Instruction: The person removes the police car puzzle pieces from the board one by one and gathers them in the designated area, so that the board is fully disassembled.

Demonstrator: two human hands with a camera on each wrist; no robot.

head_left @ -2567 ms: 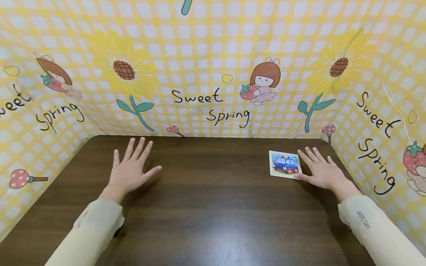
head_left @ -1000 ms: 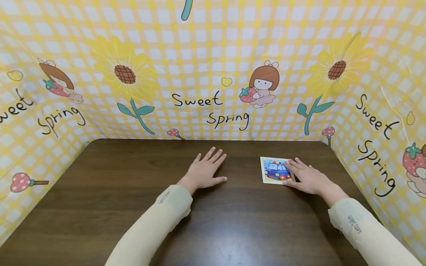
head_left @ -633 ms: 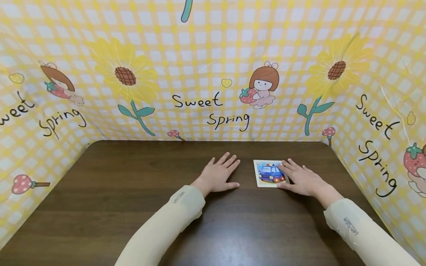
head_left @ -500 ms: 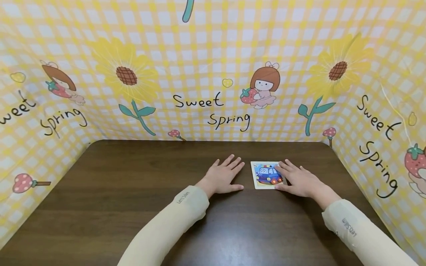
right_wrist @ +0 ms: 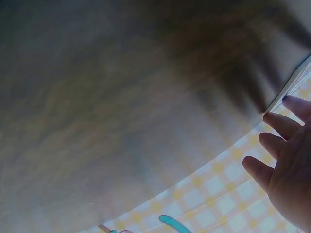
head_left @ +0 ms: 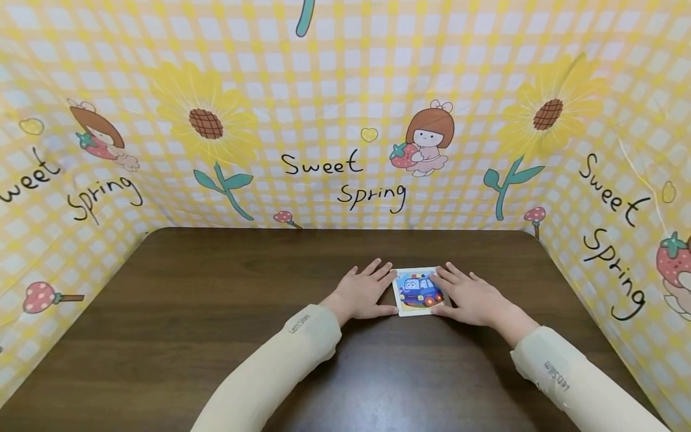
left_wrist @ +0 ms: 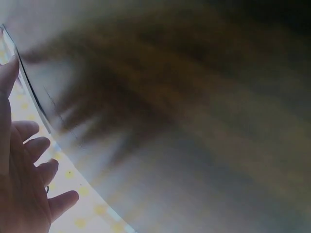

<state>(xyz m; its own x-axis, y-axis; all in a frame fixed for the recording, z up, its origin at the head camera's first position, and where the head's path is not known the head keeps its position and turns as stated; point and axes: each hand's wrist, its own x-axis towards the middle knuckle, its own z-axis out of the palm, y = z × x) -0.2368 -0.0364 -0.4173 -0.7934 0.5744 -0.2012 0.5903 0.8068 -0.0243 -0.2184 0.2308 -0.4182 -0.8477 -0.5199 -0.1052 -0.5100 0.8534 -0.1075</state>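
A square picture puzzle or tile (head_left: 420, 293) with a pale border and a blue cartoon car lies flat on the dark wooden table (head_left: 216, 336) in the head view. At its left edge is my left hand (head_left: 361, 292), fingers spread, with thumb and a fingertip touching the border. On the other side, my right hand (head_left: 475, 298) rests with thumb and fingertips on the right edge. Only a sliver of the tile's side (right_wrist: 287, 87) shows in the right wrist view, by the fingertips. The left wrist view shows the left hand (left_wrist: 24, 179) near the tile's edge.
A yellow checked cloth (head_left: 324, 90) with printed flowers and words hangs behind the table and along both sides. The tabletop's far edge meets this cloth. Bare wood extends in front of and to either side of the hands.
My right hand has slid the tile leftward and slightly nearer across the table. My left hand has moved right from the table's left side until it meets the tile's left edge.
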